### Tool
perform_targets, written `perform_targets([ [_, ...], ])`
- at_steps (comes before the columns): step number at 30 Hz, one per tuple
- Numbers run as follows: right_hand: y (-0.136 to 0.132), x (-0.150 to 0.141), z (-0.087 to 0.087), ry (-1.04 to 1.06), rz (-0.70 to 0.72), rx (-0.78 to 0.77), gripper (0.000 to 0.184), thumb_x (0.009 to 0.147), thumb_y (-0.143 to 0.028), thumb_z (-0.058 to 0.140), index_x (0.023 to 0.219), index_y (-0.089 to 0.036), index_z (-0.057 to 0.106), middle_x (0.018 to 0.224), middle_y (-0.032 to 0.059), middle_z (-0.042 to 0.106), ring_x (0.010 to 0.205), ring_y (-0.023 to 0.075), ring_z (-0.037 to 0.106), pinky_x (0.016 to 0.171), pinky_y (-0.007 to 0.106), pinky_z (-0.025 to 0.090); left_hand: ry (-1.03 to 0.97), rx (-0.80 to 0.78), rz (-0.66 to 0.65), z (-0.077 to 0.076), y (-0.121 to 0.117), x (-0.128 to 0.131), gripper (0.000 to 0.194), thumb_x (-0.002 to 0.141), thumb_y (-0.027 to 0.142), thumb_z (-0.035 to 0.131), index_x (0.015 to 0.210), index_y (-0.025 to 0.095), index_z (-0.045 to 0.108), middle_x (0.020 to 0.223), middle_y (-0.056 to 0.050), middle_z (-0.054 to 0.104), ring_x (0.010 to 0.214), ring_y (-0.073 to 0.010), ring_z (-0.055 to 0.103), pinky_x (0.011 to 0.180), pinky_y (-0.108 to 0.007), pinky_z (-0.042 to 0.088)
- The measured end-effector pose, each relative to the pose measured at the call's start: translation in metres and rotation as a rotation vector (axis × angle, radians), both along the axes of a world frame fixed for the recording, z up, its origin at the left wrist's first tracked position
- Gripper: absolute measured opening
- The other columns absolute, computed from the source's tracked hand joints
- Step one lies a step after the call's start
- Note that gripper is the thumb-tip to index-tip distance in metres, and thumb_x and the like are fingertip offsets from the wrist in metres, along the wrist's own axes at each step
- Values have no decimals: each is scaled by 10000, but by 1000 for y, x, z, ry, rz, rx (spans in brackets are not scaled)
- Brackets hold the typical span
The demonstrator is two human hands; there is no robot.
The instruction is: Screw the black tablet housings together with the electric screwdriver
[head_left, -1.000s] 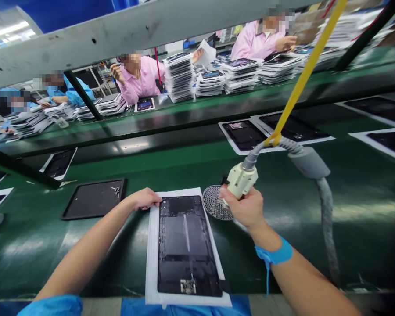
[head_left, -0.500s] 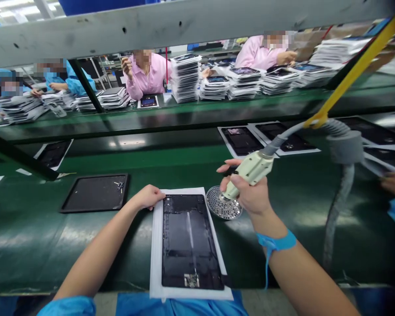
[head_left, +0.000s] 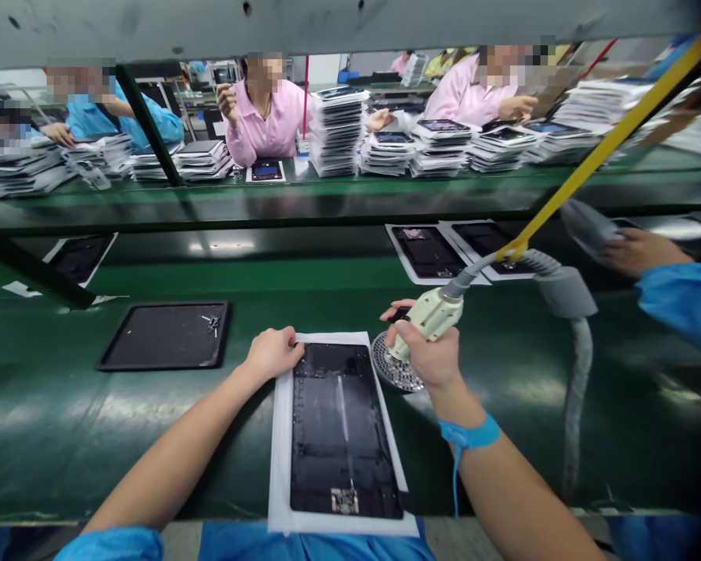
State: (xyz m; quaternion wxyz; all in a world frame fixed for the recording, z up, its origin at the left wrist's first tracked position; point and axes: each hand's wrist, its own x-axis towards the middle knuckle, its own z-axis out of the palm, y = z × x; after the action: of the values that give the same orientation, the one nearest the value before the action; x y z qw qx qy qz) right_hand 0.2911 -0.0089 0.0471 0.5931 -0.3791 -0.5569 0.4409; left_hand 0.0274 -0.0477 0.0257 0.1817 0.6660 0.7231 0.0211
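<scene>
Black flat rectangular tablet housing (head_left: 321, 428) is lying lengthwise before the person, on a white paper sheet (head_left: 281, 467) at the near edge of a long glossy green workbench (head_left: 52, 436). Overhead, a grey metal beam (head_left: 304, 31) is spanning the view. Beyond the bench, a co-worker in a pink top (head_left: 269, 125) is showing beside a tall stack of white-edged panels (head_left: 337, 132). At the right, another person's blue sleeve (head_left: 689, 304) is reaching in over the bench, that person's hand holding a blurred greyish thing. A flat yellow strap (head_left: 607, 148) is slanting down to a thick grey cable (head_left: 578, 389). A shallow black rectangular tray (head_left: 163, 336) is sitting left of the housing. The left hand (head_left: 272, 352) is bending its fingers partway, touching the housing's far left corner; whether it is pinching, I cannot tell. The right hand (head_left: 435, 354) is closing around a cream plastic handheld tool (head_left: 438, 315), some fingers stretching past it. The tool's lower end is pointing at a round silver perforated plate (head_left: 412, 380) just beside the sheet. A blue band (head_left: 473, 432) is circling the right wrist. Small dark and pale pieces (head_left: 213, 321) are clustering in the tray.
</scene>
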Motion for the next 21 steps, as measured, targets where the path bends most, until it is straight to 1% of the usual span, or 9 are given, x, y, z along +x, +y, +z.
perform_targets([
  [2, 1, 2, -1, 10, -7, 5, 276, 799, -350, 761, 998, -184, 667, 813, 20, 708, 487, 129, 621, 487, 302, 556, -15, -2, 3, 0, 1, -3, 273, 932, 438, 543, 917, 203, 682, 805, -101, 723, 850, -275, 700, 676, -296, 396],
  [5, 2, 6, -2, 13, -25, 25, 253, 806, -336, 760, 986, -184, 668, 832, 24, 713, 486, 122, 617, 491, 297, 554, -113, -9, -51, 4, 4, -11, 265, 926, 417, 552, 837, 197, 671, 784, -89, 721, 778, -240, 679, 641, -282, 372],
  [7, 1, 7, -3, -3, -62, 30, 240, 810, -338, 758, 970, -186, 665, 828, 28, 714, 507, 132, 631, 496, 296, 554, -243, -34, -73, 7, 6, -16, 246, 917, 380, 549, 788, 198, 653, 697, -54, 695, 678, -202, 651, 612, -270, 366],
  [9, 0, 7, -3, -28, -119, 31, 238, 812, -338, 753, 974, -190, 662, 824, 27, 712, 536, 141, 648, 503, 292, 556, -381, -85, -54, 9, 7, -21, 225, 898, 366, 548, 768, 203, 634, 587, -7, 641, 560, -176, 611, 578, -262, 369],
  [11, -2, 6, -2, -43, -175, 43, 253, 809, -332, 748, 1001, -199, 653, 843, 22, 709, 540, 134, 646, 502, 284, 556, -472, -134, -23, 9, 9, -24, 211, 868, 381, 565, 758, 208, 617, 521, 27, 599, 478, -164, 578, 550, -259, 374],
  [13, -2, 4, -2, -36, -221, 67, 272, 801, -331, 742, 1021, -212, 636, 856, 13, 702, 510, 115, 620, 483, 269, 546, -508, -155, -11, 6, 11, -26, 220, 849, 402, 576, 746, 209, 604, 495, 39, 584, 448, -157, 563, 537, -254, 373],
  [16, -1, 2, -4, -29, -254, 86, 278, 791, -332, 734, 1021, -221, 624, 847, 5, 689, 482, 101, 593, 463, 255, 529, -535, -159, -12, 1, 13, -29, 242, 841, 430, 577, 746, 208, 599, 479, 40, 576, 443, -149, 548, 525, -245, 363],
  [21, 2, 0, -11, -49, -292, 86, 233, 780, -296, 729, 968, -208, 624, 841, 9, 683, 480, 102, 591, 491, 268, 540, -641, -174, -47, -3, 15, -32, 246, 826, 454, 591, 838, 208, 607, 502, 59, 572, 440, -140, 548, 513, -236, 370],
])
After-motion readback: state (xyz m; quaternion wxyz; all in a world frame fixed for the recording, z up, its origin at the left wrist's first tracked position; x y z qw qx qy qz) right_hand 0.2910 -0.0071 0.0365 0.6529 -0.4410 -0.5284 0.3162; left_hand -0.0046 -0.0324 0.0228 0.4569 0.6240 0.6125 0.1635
